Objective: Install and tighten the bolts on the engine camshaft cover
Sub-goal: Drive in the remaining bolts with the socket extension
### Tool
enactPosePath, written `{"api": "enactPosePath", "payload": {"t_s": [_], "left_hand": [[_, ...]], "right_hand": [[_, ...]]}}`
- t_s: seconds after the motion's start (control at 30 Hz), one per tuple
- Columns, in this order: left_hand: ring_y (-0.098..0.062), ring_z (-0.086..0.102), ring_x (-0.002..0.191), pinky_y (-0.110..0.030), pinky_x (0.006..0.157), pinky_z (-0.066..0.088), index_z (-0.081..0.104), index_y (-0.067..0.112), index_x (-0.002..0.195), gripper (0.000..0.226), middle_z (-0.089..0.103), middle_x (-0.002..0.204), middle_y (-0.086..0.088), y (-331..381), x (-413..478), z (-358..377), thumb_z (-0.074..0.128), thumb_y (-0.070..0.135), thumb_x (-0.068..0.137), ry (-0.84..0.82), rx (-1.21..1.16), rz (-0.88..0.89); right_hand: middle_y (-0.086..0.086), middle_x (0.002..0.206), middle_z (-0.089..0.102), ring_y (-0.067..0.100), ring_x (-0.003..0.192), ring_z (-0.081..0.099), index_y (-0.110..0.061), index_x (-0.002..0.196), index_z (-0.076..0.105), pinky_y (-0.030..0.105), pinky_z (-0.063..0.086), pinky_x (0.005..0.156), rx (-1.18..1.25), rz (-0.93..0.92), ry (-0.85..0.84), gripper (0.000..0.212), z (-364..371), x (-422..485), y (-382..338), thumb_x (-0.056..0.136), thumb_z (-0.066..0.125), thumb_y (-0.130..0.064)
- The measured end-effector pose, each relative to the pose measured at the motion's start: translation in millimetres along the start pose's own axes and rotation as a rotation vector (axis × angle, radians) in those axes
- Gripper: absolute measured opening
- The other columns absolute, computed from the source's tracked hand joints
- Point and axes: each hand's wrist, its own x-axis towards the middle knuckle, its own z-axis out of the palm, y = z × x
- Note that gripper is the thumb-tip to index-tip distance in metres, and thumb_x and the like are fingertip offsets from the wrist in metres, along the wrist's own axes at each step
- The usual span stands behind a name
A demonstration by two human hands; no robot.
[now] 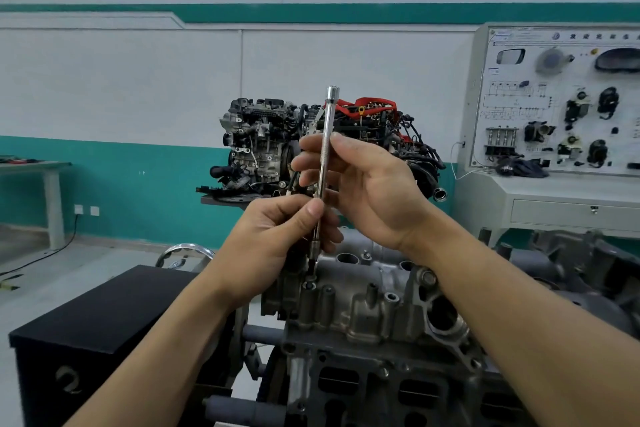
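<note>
Pinching the driver (326,149), left hand (277,236) low by the socket (314,248) and right hand (363,184) curled on its knurled middle, likely suits this stiff, light, slick steel tool.

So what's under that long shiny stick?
A bolt sitting in the grey camshaft cover. The long socket tool points down onto it; its tip hides the bolt's top.

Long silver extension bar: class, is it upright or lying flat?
Near upright, top leaning slightly right: the long silver extension bar points down at the grey metal camshaft cover, left hand pinching low, right hand holding its middle.
</note>
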Motion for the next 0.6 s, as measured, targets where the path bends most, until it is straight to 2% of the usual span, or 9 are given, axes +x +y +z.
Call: {"api": "enactPosePath", "payload": {"t_s": [0.13,0.23,0.3,0.4,0.5,0.6], "left_hand": [[-0.021,0.07,0.07,-0.025,0.067,0.056,0.078,0.018,0.088,0.03,0.075,0.079,-0.009,1.1,0.1,0.4,0.064,0.044,0.091,0.001,-0.026,-0.008],[-0.02,0.071,0.067,-0.026,0.065,0.056,0.07,0.007,0.084,0.031,0.075,0.08,-0.009,-1.3,0.6,1.2,0.074,0.037,0.086,0.038,0.026,0.031],[-0.019,0.071,0.066,-0.027,0.064,0.056,0.067,0.004,0.08,0.033,0.076,0.081,-0.01,-2.6,-0.1,0.9,0.073,0.036,0.082,0.053,0.036,0.044],[-0.022,0.068,0.071,-0.034,0.065,0.054,0.074,0.013,0.081,0.03,0.076,0.086,-0.012,-1.0,-1.6,-0.3,0.066,0.041,0.085,0.031,0.049,0.025],[-0.017,0.069,0.072,-0.024,0.066,0.055,0.074,0.009,0.085,0.03,0.076,0.088,-0.012,-0.7,-0.7,-0.5,0.057,0.032,0.093,-0.012,-0.014,-0.002],[-0.018,0.07,0.072,-0.024,0.069,0.056,0.076,0.01,0.085,0.03,0.076,0.085,-0.013,-0.3,0.0,0.4,0.053,0.029,0.093,-0.01,-0.071,-0.026]], "right_hand": [[0.004,0.084,0.072,0.015,0.077,0.065,-0.012,0.091,0.071,0.027,0.05,0.067,-0.019,-0.028,0.016,0.02,2.4,1.0,1.5,0.094,0.057,-0.025],[0.002,0.077,0.07,0.015,0.074,0.063,-0.017,0.079,0.072,0.041,0.041,0.077,-0.061,-0.08,0.064,0.014,0.4,2.1,3.4,0.077,0.073,-0.031],[0.001,0.076,0.069,0.016,0.075,0.062,-0.018,0.077,0.071,0.047,0.036,0.082,-0.072,-0.095,0.091,0.017,-0.7,1.8,3.5,0.069,0.078,-0.033],[0.003,0.084,0.071,0.015,0.076,0.062,-0.016,0.089,0.071,0.036,0.043,0.074,-0.052,-0.072,0.062,0.018,-2.0,1.1,2.7,0.083,0.069,-0.032],[0.005,0.095,0.073,0.016,0.081,0.064,-0.012,0.102,0.07,0.029,0.049,0.071,-0.027,-0.014,0.017,0.027,-0.6,0.3,0.2,0.099,0.048,-0.028],[0.006,0.091,0.074,0.015,0.081,0.066,-0.013,0.095,0.071,0.029,0.049,0.071,-0.025,-0.026,0.012,0.024,0.6,-0.4,1.0,0.098,0.05,-0.024]]}}
